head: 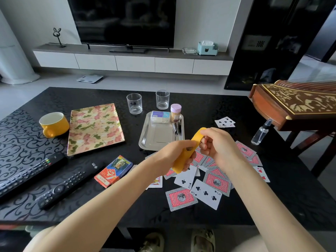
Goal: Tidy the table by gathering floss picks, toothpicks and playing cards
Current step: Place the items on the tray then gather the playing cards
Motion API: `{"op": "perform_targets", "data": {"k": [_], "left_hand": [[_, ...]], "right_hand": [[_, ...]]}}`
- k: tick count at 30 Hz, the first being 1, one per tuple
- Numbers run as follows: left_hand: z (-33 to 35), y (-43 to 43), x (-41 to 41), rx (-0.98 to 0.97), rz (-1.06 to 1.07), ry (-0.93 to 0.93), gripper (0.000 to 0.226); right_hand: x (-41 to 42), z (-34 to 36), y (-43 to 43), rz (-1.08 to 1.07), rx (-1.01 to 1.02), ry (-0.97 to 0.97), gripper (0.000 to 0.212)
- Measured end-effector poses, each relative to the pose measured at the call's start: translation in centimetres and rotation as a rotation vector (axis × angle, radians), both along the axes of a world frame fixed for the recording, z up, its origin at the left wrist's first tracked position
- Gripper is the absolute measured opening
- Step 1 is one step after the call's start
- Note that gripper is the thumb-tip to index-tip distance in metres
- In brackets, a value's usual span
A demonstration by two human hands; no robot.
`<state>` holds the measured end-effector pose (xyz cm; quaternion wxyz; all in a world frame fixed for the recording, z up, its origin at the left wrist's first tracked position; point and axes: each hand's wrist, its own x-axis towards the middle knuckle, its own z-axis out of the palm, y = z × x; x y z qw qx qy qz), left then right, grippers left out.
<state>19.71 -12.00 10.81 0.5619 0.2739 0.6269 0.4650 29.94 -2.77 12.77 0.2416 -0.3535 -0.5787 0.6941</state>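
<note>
Left hand (172, 155) curls tight around a yellow curved thing (199, 134) | right hand (220, 144) pinches its top end | playing cards (206, 193) lie spread on the black table (218, 106) under the hands | toothpick jar (175, 112) stands in the metal tray (143, 140)

Left hand (171, 153), right hand (219, 143) grip yellow object (197, 138) (curved); playing cards (206, 193) below.

A home living room: television (125, 20) on low cabinet (131, 60), dark coffee table (209, 110).
</note>
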Motion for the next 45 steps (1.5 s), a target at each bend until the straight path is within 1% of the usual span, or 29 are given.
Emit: {"op": "perform_targets", "data": {"k": [2,3,6,8,11,13,15,16,18,20,24,27,29,30,31,33,34,36,37,38,39,40,41,42,44,45], "left_hand": [[0.0,0.0,-0.3,-0.006,-0.046,-0.069,0.047],[0.0,0.0,-0.5,-0.007,-0.04,-0.078,0.044],[0.0,-0.2,-0.6,0.0,-0.009,-0.119,0.026],[0.1,-0.4,-0.6,-0.001,-0.018,-0.157,0.022],[0.2,-0.7,-1.0,-0.009,-0.052,-0.219,0.029],[-0.2,-1.3,-1.5,0.012,-0.064,-0.229,0.035],[-0.6,-2.0,-1.8,0.05,-0.007,-0.243,0.032],[-0.8,-2.3,-2.0,0.07,0.03,-0.225,0.029],[-1.0,-2.6,-2.1,0.096,0.074,-0.135,0.024],[-0.9,-2.7,-2.2,0.12,0.08,-0.079,0.021],[-0.8,-2.9,-1.9,0.158,0.072,-0.008,0.025],[-1.2,-3.1,-1.4,0.159,0.105,0.077,0.03],[-1.5,-3.2,-1.4,0.155,0.095,0.238,0.034],[-1.6,-3.3,-1.4,0.149,0.081,0.318,0.034],[-1.7,-3.5,-1.5,0.142,0.067,0.376,0.033],[-1.8,-3.8,-1.5,0.142,0.04,0.427,0.027],[-1.7,-3.9,-1.6,0.15,0.028,0.439,0.024],[-1.4,-3.9,-1.8,0.176,-0.005,0.473,0.024],[-1.1,-3.7,-2.0,0.18,-0.036,0.518,0.025],[-0.9,-3.6,-2.2,0.172,-0.079,0.59,0.025],[-0.6,-3.4,-2.4,0.156,-0.131,0.675,0.024],[-0.4,-3.2,-2.7,0.136,-0.185,0.749,0.024],[-0.2,-3.0,-2.9,0.113,-0.234,0.798,0.023],[-0.1,-2.8,-3.2,0.088,-0.277,0.823,0.024],[0.1,-2.6,-3.6,0.048,-0.331,0.821,0.029],[0.1,-2.6,-3.9,0.039,-0.342,0.799,0.031]], "right_hand": [[0.1,0.0,0.1,0.006,-0.001,0.012,0.021],[0.1,0.1,0.1,0.016,0.004,0.018,0.021],[0.2,0.2,-0.1,0.076,0.098,-0.011,0.024],[0.2,0.1,-0.3,0.099,0.269,-0.086,0.023],[0.2,-0.5,0.1,0.07,0.722,-0.228,0.026],[0.3,-0.8,0.7,-0.001,0.958,-0.247,0.025],[0.6,-1.1,1.1,-0.072,1.123,-0.201,0.02],[0.7,-1.1,1.0,-0.072,1.206,-0.153,0.017],[0.7,-1.8,0.7,-0.003,1.376,-0.07,0.009],[0.8,-2.9,0.3,0.051,1.5,-0.058,0.012],[1.2,-5.0,-0.2,0.092,1.638,-0.075,0.017],[1.2,-5.9,-0.8,0.138,1.629,-0.102,0.021],[1.2,-6.3,-1.2,0.217,1.577,-0.105,0.026],[1.1,-6.6,-1.3,0.252,1.524,-0.094,0.027],[1.1,-6.4,-1.5,0.25,1.438,-0.079,0.024],[1.1,-5.8,-1.3,0.212,1.137,-0.078,0.013],[1.0,-5.4,-0.9,0.23,0.947,-0.109,0.014],[0.7,-4.7,-0.1,0.339,0.527,-0.152,0.033],[0.6,-4.6,0.3,0.39,0.365,-0.152,0.042],[0.5,-4.3,0.5,0.436,0.284,-0.155,0.044],[0.3,-4.1,0.5,0.473,0.283,-0.171,0.036],[0.2,-3.9,0.4,0.498,0.329,-0.203,0.024],[0.1,-3.7,0.2,0.518,0.398,-0.241,0.013],[-0.1,-3.5,0.1,0.539,0.472,-0.277,0.007],[-0.5,-3.2,-0.2,0.603,0.617,-0.329,0.011],[-0.7,-3.1,-0.4,0.629,0.647,-0.339,0.013]]}}
